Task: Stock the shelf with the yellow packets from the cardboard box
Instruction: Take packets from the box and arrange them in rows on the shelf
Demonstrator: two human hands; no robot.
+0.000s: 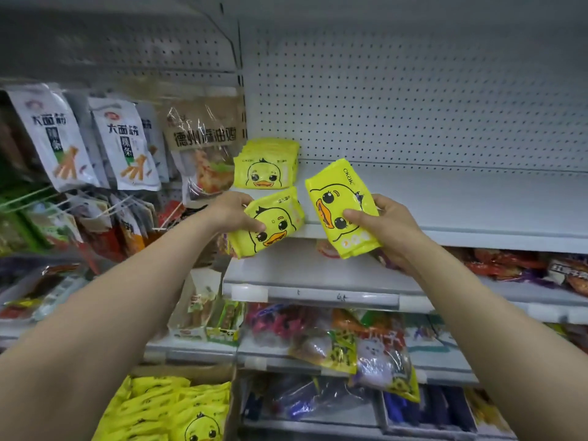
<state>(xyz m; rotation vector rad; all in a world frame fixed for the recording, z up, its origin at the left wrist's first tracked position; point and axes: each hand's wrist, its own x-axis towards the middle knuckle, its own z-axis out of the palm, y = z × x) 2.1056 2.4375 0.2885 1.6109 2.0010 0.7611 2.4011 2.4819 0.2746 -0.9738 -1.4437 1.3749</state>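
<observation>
Glossy yellow packets with cartoon duck faces, one gripped in each of two hands, thumbs on front.

The packet under the left hand's fingers is bright yellow, printed with a cartoon duck: black eyes, orange bill. The packet beneath the right hand's thumb carries the same yellow and duck print (black lettering at its top). The shelf beyond the fingertips is pale grey, its back panel dotted with small dark holes.
</observation>
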